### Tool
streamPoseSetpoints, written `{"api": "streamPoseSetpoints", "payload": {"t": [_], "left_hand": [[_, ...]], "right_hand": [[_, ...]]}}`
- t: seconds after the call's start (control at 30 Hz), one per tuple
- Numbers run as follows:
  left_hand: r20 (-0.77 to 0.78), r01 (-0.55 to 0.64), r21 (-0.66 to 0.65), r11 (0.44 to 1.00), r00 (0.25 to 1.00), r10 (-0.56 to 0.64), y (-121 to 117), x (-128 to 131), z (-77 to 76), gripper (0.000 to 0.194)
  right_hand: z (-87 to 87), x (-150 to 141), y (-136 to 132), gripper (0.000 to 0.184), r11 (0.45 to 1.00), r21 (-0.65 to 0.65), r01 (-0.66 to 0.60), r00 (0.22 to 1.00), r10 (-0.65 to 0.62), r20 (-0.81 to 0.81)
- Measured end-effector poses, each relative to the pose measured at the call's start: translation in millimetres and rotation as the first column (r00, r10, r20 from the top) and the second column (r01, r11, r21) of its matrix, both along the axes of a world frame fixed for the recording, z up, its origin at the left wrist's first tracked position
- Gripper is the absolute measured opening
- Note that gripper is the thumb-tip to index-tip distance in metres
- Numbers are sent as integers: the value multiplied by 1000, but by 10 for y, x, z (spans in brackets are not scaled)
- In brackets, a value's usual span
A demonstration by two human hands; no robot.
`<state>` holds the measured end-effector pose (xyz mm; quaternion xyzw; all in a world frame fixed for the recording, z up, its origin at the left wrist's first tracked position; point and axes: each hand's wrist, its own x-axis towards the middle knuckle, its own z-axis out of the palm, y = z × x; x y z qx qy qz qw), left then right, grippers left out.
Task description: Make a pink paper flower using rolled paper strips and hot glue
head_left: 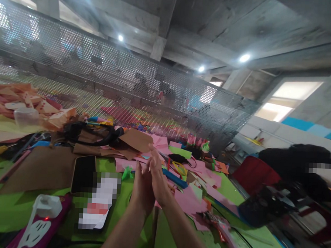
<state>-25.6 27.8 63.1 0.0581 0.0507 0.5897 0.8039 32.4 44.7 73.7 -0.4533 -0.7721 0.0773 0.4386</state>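
Note:
My left hand (pixel 141 187) and my right hand (pixel 159 177) are raised over the green table (pixel 8 208), palms pressed flat against each other with the fingers stretched out. Nothing shows between them. Just beyond the fingertips lie pink paper sheets (pixel 190 201), a blue stick (pixel 176 178) and a small green paper scrap (pixel 127 172). A black phone (pixel 83 173) lies face up to the left of my left hand, beside a brown cardboard sheet (pixel 41 169).
A pink and white device (pixel 42 221) sits at the near left. Black headphones (pixel 98 135), a plastic cup (pixel 25 116) and a heap of folded paper pieces (pixel 17 101) crowd the back left. A perforated metal screen (pixel 129 81) closes the far side. A person in black (pixel 299 168) sits at right by a red chair (pixel 255 175).

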Motion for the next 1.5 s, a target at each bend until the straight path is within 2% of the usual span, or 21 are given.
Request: {"api": "streamPoseSetpoints", "payload": {"t": [0.13,0.23,0.33,0.4,0.5,0.57,0.63,0.7,0.8,0.87,1.0,1.13,1.23,1.37,1.5], "left_hand": [[43,17,70,997,999,-20,-8,66,38,55],[48,52,85,995,997,-56,-15,59,69,57],[37,56,75,996,998,-59,-5,10,85,62],[23,21,98,995,999,-23,12,-5,86,62],[32,-120,142,982,993,117,35,27,83,56],[56,-128,148,981,991,121,43,53,71,55],[49,-24,92,995,999,20,47,52,47,57],[6,57,-33,998,998,-57,57,26,19,58],[-28,50,-145,988,998,-54,84,-17,-5,53],[-19,31,-153,988,999,-34,102,-31,-1,53],[-18,-10,-166,986,1000,7,115,-63,39,55],[-20,-28,-164,986,999,25,91,-101,70,54],[-19,-14,-144,989,1000,12,69,-92,69,58],[-32,31,-117,993,999,-35,48,-63,75,57],[-99,63,-72,995,993,-70,23,-52,114,59]], "right_hand": [[-20,59,157,55,997,-71,-9,1000,8,-12],[38,91,244,59,998,-46,36,999,-34,35],[60,97,206,59,998,-42,49,995,-45,88],[51,75,127,57,998,-68,3,995,4,100],[63,16,45,56,992,-105,-65,993,75,95],[105,-19,62,57,994,-86,-60,995,67,72],[160,-35,121,59,996,-76,-40,999,38,-26],[211,-34,177,60,989,-138,-45,979,16,-204],[262,-9,206,59,960,-250,-124,897,1,-442],[283,32,192,57,960,-243,-136,878,4,-478],[287,206,103,39,995,-87,-38,951,9,-310],[203,410,-56,12,995,-43,-89,994,86,-71],[123,492,-142,14,992,-18,-128,991,129,47],[64,533,-163,18,996,7,-85,991,84,103],[10,569,-132,11,997,25,-79,995,77,68]]}}
